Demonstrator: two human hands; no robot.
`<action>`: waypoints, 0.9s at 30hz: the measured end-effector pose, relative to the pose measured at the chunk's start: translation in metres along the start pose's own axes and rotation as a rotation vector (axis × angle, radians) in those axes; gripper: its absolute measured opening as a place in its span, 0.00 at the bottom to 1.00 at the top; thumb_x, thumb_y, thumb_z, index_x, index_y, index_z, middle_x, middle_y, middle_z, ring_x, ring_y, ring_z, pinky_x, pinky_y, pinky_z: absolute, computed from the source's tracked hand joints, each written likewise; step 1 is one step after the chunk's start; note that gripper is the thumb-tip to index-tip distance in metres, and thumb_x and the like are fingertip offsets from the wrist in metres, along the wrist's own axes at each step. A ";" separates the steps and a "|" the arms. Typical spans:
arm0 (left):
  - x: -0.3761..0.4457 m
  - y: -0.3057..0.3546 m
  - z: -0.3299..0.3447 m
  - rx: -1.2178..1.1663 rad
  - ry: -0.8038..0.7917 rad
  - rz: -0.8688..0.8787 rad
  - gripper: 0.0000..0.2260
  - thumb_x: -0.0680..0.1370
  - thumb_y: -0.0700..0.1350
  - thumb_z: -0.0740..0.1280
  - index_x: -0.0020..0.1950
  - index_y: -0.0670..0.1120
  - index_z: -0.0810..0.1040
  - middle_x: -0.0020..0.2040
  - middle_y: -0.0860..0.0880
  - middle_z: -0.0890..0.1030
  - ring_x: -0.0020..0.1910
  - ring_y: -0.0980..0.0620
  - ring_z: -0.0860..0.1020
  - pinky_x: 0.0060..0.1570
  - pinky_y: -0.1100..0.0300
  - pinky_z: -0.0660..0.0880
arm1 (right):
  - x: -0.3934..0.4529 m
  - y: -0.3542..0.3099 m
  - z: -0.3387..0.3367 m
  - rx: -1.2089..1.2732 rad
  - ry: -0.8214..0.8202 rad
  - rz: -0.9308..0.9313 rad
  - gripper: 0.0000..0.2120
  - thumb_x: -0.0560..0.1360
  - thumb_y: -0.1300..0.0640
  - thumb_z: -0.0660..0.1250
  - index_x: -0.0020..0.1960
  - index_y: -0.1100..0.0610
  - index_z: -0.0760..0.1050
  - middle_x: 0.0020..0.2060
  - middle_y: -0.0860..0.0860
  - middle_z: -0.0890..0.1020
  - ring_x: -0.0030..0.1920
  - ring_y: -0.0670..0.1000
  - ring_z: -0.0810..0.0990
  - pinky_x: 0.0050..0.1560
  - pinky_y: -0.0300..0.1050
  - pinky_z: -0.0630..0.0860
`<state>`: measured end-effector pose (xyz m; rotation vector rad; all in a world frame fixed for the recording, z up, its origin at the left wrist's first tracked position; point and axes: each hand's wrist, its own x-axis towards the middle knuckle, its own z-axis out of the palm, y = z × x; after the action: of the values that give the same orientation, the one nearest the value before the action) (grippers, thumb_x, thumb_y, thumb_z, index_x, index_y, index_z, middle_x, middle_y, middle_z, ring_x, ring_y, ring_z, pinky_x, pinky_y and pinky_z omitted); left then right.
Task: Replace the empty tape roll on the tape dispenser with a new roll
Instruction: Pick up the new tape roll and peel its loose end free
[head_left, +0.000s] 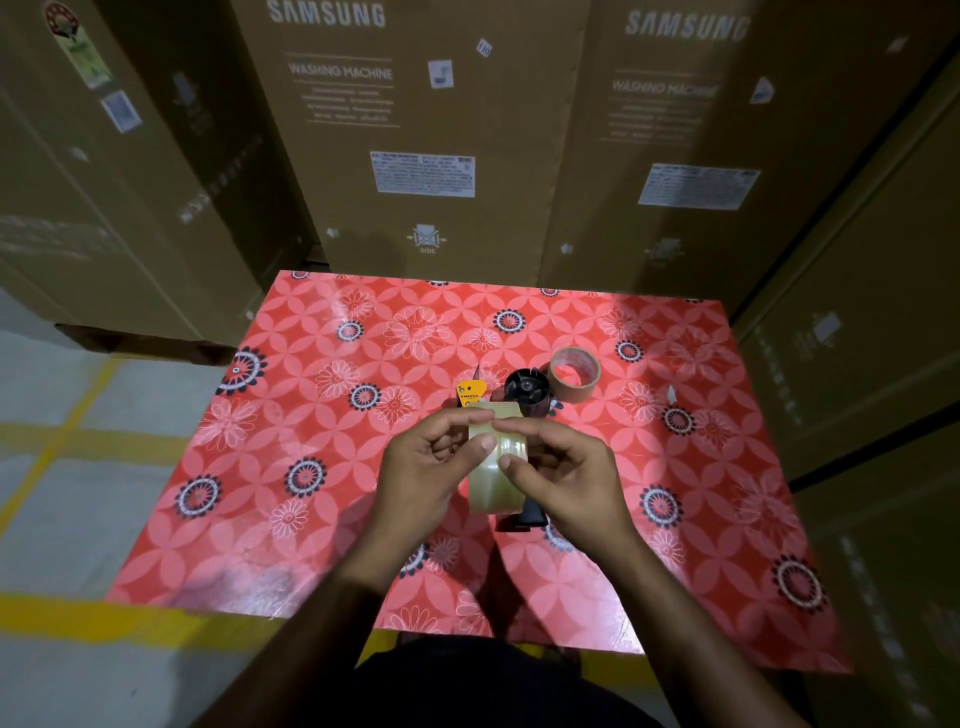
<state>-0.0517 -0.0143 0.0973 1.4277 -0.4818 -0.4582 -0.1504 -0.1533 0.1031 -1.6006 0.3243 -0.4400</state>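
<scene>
A new roll of clear tape (494, 480) is held on edge above the table between both hands. My left hand (423, 467) grips its left side with the thumb on the outer face. My right hand (563, 480) holds the right side, its fingertips resting on the roll's top edge. Behind and below the roll lies the black tape dispenser (524, 389) with its bare spindle hub facing up and an orange-yellow plate (470, 393) at its left; its handle (524, 517) shows under my right hand. The empty brown cardboard core (574, 374) stands to the dispenser's right.
The table (311, 467) has a red floral cover. Tall cardboard washing-machine boxes (426, 145) wall in the back and right side. A grey floor with yellow lines (67, 431) lies to the left. A small white scrap (671, 395) lies on the table at right.
</scene>
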 end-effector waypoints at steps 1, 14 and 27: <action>-0.001 0.002 0.000 -0.011 -0.002 0.001 0.11 0.74 0.42 0.74 0.55 0.49 0.85 0.52 0.61 0.88 0.53 0.63 0.84 0.54 0.69 0.78 | 0.000 0.001 0.000 -0.012 0.003 -0.003 0.14 0.73 0.56 0.74 0.57 0.45 0.86 0.44 0.54 0.87 0.44 0.58 0.85 0.46 0.62 0.80; -0.003 -0.005 -0.006 0.052 -0.046 0.002 0.16 0.74 0.32 0.78 0.55 0.51 0.85 0.44 0.58 0.87 0.46 0.60 0.83 0.51 0.64 0.80 | 0.000 -0.003 -0.010 -0.081 -0.059 -0.001 0.16 0.76 0.60 0.71 0.62 0.47 0.83 0.36 0.49 0.79 0.35 0.46 0.74 0.37 0.47 0.72; -0.008 -0.001 -0.003 -0.006 -0.070 0.021 0.17 0.71 0.37 0.80 0.56 0.51 0.86 0.50 0.53 0.89 0.51 0.56 0.85 0.54 0.62 0.81 | -0.003 -0.004 -0.005 -0.070 0.061 -0.008 0.09 0.78 0.60 0.72 0.55 0.49 0.86 0.34 0.43 0.83 0.32 0.43 0.76 0.35 0.41 0.70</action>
<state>-0.0570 -0.0072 0.0960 1.4029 -0.5505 -0.4939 -0.1554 -0.1562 0.1067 -1.6592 0.3839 -0.4888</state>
